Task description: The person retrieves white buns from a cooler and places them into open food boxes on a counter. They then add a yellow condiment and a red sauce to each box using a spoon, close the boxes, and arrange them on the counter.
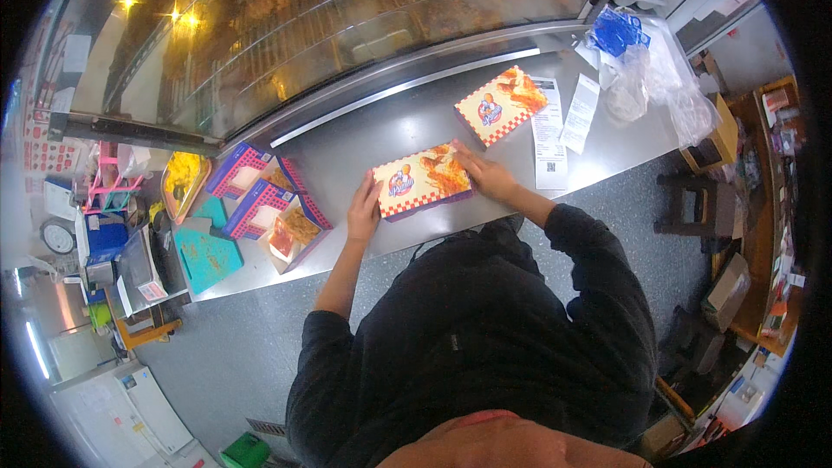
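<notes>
A closed printed food box (pixel 422 179) lies on the steel counter (pixel 373 134) in front of me. My left hand (pixel 364 211) presses flat against its left end. My right hand (pixel 485 176) rests on its right end, fingers on the lid. A second closed box (pixel 500 104) of the same kind sits further right on the counter, beside two paper slips (pixel 549 134).
Several open boxes (pixel 273 208) with food lie at the left, next to a yellow tray (pixel 182 182) and teal cutting board (pixel 206 251). A glass warming cabinet (pixel 329 26) runs along the back. Clear plastic bags (pixel 646 78) pile up at the right end.
</notes>
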`<state>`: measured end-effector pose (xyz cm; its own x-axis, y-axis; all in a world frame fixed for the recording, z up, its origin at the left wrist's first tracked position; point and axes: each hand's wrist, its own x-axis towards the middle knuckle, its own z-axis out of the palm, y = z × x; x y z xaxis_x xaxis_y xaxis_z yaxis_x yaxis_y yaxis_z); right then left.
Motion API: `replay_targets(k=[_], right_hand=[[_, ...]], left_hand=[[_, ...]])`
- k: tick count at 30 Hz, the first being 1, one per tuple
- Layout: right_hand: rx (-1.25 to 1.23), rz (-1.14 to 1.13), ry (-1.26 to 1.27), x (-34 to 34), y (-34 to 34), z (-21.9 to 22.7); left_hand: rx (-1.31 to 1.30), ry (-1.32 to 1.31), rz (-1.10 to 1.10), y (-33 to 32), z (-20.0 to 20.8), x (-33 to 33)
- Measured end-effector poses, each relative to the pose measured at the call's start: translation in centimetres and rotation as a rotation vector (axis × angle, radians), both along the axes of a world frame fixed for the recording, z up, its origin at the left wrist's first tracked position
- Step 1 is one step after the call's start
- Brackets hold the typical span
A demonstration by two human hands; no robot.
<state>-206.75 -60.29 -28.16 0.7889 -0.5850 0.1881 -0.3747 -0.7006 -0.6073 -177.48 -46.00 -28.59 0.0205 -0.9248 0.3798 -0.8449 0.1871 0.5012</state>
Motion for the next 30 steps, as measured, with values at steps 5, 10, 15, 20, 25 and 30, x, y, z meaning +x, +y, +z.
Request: replay_targets(k=[5, 10, 15, 20, 25, 30], right_hand=[[0.14, -0.005, 0.042, -0.8, 0.1, 0.7], [0.295, -0.175, -0.041, 2.5, 2.4, 1.9], [0.022, -0.285, -0.074, 4.6, 2.9, 2.6], [-0.27, 0.012, 0.27, 4.0, 1.0, 4.3], [-0.11, 0.076, 0.407, 5.0, -0.2, 3.6], [-0.213, 0.134, 0.295, 4.2, -0.4, 2.8]], left_hand=[[0.504, 0.207, 0.107, 1.7, 1.8, -0.5], [0.245, 0.835, 0.228, 0.8, 1.4, -5.6], [0.143, 0.298, 0.45, -0.9, -1.3, -5.8], [0.213, 0.262, 0.39, -1.6, -0.9, -3.9], [0.123, 0.236, 0.266, -2.6, 1.3, -4.6], [0.057, -0.127, 0.207, -3.9, 2.2, -5.5]])
